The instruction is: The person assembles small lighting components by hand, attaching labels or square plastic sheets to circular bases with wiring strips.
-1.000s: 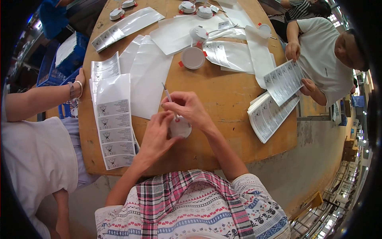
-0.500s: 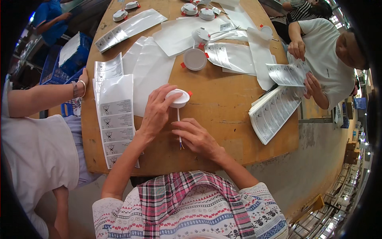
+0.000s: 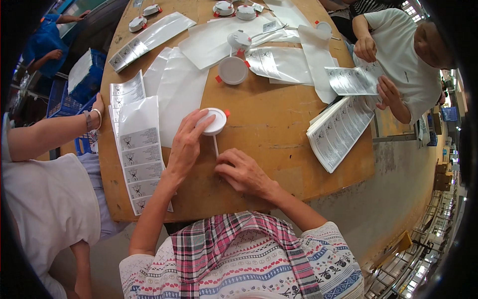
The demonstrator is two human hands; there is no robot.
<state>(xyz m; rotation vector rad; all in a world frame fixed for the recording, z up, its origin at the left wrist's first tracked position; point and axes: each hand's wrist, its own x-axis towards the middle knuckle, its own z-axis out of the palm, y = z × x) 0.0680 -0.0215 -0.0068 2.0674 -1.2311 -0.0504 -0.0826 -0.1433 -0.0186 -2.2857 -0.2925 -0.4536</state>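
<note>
Your left hand [image 3: 185, 145] gripping a round white plastic lamp [image 3: 218, 124], your right hand [image 3: 244, 171] curled on its thin white cable [image 3: 216, 144]

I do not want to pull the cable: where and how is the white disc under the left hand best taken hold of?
Probably pinch the rim of the disc, from the right, just below the red tab: that edge is bare, while the left hand covers the left and the cable leaves the near side toward the right hand.

The front-left strip [image 3: 142, 153] shows 5 crossed-out symbols [image 3: 133, 175], perhaps bins, beside illegible print [image 3: 151, 170].
</note>
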